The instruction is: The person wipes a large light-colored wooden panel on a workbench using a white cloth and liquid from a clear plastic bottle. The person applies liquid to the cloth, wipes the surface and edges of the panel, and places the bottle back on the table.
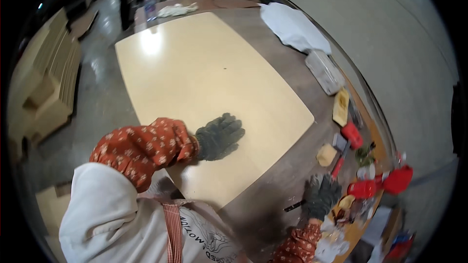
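– white sweatshirt [97,204] fills the near lower left; beyond it the pale panel [195,78] lies flat on the tabletop [295,70]; how would it handle?

– stiff and fairly heavy for its breadth, i'd judge; its face looks smooth and throws a bright glare, so perhaps slippery under gloves; best taken by opposite edges, clear of the corners, which might chip.

– and the grip?

– left hand [220,137], gloved, is laid flat, palm down, fingers straight, seemingly resting on the panel's nearer half; it clasps nothing; right hand [321,197], also gloved, is off the panel near a red-handled tool [337,166]; a dark stick [293,206] juts out beside it, but i can't tell whether it's held.
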Tool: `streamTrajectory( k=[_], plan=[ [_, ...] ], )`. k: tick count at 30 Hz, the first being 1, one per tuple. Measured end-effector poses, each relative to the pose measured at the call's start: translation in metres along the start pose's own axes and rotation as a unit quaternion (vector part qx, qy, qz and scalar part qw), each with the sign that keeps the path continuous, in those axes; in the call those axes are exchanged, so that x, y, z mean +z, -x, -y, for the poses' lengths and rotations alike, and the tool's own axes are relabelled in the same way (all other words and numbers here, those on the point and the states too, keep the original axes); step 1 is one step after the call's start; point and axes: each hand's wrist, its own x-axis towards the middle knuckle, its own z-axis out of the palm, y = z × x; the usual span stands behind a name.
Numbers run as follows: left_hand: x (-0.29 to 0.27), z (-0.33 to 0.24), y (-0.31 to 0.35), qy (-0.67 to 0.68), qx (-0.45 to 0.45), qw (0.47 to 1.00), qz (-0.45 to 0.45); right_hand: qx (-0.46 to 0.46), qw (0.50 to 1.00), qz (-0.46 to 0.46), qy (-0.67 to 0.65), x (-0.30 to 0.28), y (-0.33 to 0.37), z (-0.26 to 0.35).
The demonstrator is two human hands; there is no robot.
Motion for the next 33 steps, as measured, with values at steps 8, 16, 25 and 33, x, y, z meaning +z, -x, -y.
streamTrajectory(
  k=[8,16,25,33],
  plan=[
    [0.023,-0.05,-0.001,0.017,0.051,0.996,-0.073,-0.125,0.975,0.051,-0.178,0.012,-0.066,0.114],
    [-0.061,-0.016,0.017,0.106,0.314,0.883,0.334,-0.134,0.982,0.093,-0.099,0.081,-0.078,0.192],
    [-0.067,0.467,0.051,-0.106,-0.212,0.966,-0.103,0.028,0.995,0.087,-0.047,0.077,-0.075,0.236],
    [-0.084,0.625,-0.016,-0.148,-0.404,0.874,-0.224,0.147,0.985,0.071,0.056,0.077,-0.074,0.263]
  ],
)
